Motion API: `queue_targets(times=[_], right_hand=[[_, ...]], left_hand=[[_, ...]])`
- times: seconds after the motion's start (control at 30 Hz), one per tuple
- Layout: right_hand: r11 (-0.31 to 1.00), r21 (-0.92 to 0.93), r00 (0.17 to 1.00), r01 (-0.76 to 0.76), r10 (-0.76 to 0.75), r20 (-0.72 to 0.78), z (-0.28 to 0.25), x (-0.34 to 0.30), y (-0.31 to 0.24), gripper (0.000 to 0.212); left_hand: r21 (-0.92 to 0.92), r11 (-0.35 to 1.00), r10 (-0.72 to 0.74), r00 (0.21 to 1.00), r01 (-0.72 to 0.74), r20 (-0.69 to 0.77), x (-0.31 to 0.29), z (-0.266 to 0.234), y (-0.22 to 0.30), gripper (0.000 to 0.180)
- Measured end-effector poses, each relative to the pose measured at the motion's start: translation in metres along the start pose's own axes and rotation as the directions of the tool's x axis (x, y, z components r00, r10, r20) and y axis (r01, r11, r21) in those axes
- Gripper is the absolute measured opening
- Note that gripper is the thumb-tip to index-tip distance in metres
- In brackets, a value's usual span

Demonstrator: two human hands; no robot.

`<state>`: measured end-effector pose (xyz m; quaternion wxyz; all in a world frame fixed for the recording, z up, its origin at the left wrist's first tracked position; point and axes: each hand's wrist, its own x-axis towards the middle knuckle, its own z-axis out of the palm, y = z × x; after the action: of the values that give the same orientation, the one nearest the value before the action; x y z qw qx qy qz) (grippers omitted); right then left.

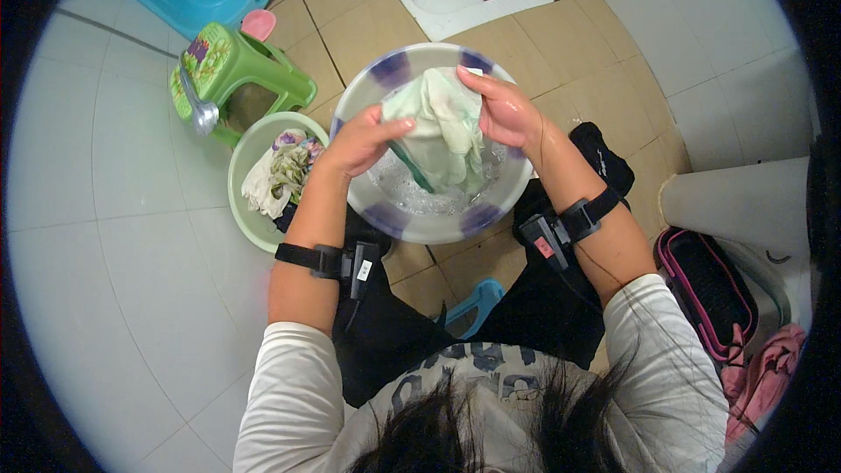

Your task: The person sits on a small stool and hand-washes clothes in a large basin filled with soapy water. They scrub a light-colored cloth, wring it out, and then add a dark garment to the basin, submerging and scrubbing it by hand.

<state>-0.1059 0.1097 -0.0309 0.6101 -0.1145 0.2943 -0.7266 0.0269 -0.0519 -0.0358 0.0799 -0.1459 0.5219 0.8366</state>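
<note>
pale-green cloth (429, 127); my left fingers (397, 129), right fingers (469, 79) each pinch it; likely washing, next rub calls for firm grip.

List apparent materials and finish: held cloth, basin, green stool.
Cloth: fabric, fibre unclear, wet-looking; hangs in limp folds.
Basin: probably plastic, smooth, slightly glossy; even, rounded wall.
Green stool: likely moulded plastic, semi-gloss, patterned top; seat and legs look one-piece.

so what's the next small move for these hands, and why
Probably lower the pale green cloth into the sudsy water and rub it: the left hand and right hand hold it from opposite sides, bunched above the basin, where suds surround its lower part.
</note>
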Motion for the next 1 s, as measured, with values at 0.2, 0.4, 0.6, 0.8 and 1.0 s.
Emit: queue_targets(times=[0.2,0.4,0.6,0.8,1.0], right_hand=[[0.999,-0.054,0.996,-0.006,0.001,-0.084,0.0,0.001,-0.001,0.031],[0.943,-0.286,0.983,-0.173,0.145,-0.116,-0.008,0.002,0.008,0.036],[0.855,-0.46,0.953,-0.238,0.297,0.06,0.005,-0.007,0.014,0.035],[0.954,-0.259,0.978,-0.15,0.182,0.106,0.003,-0.006,0.014,0.034],[0.992,-0.082,0.992,-0.093,0.1,0.081,0.012,-0.007,0.009,0.034]], left_hand=[[-0.176,0.951,0.195,0.935,-0.254,-0.295,0.001,0.002,0.013,0.028],[-0.188,0.951,0.158,0.909,-0.245,-0.385,0.001,-0.002,0.021,0.025],[-0.313,0.916,0.082,0.881,-0.251,-0.466,0.0,-0.023,0.02,0.02],[-0.218,0.951,0.103,0.889,-0.22,-0.446,0.0,-0.02,0.022,0.021],[0.215,0.977,0.119,0.816,0.007,-0.566,-0.001,-0.023,0.018,0.026]])
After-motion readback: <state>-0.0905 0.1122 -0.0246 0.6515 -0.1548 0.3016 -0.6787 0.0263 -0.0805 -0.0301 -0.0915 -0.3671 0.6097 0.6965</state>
